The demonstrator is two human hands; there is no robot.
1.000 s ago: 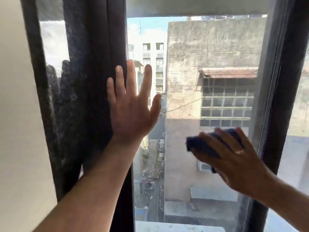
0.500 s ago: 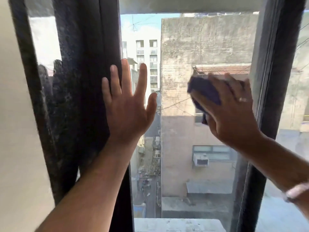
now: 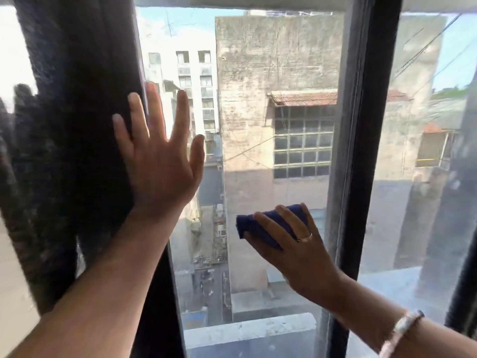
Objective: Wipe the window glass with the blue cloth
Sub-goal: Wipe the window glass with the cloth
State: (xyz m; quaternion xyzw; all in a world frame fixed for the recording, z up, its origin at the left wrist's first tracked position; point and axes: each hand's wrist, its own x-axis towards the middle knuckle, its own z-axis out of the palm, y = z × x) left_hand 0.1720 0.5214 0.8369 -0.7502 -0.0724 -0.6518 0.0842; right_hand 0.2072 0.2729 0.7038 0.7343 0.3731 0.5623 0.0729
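Note:
The window glass (image 3: 271, 73) fills the middle of the view between two dark frame bars. My right hand (image 3: 296, 244) presses a folded blue cloth (image 3: 263, 227) flat against the lower part of the pane, close to the right frame bar (image 3: 361, 151). The cloth shows between and above my fingers. My left hand (image 3: 157, 156) lies flat with fingers spread, partly on the glass and partly on the dark left frame (image 3: 85, 125). It holds nothing.
A second pane (image 3: 426, 177) lies right of the right bar. A pale wall (image 3: 13, 293) borders the left frame. A white ledge (image 3: 247, 329) runs under the glass outside, with buildings and a street beyond.
My right hand has swept the blue cloth down the glass from the upper right of the pane to its lower part. My left hand has stayed flat in place.

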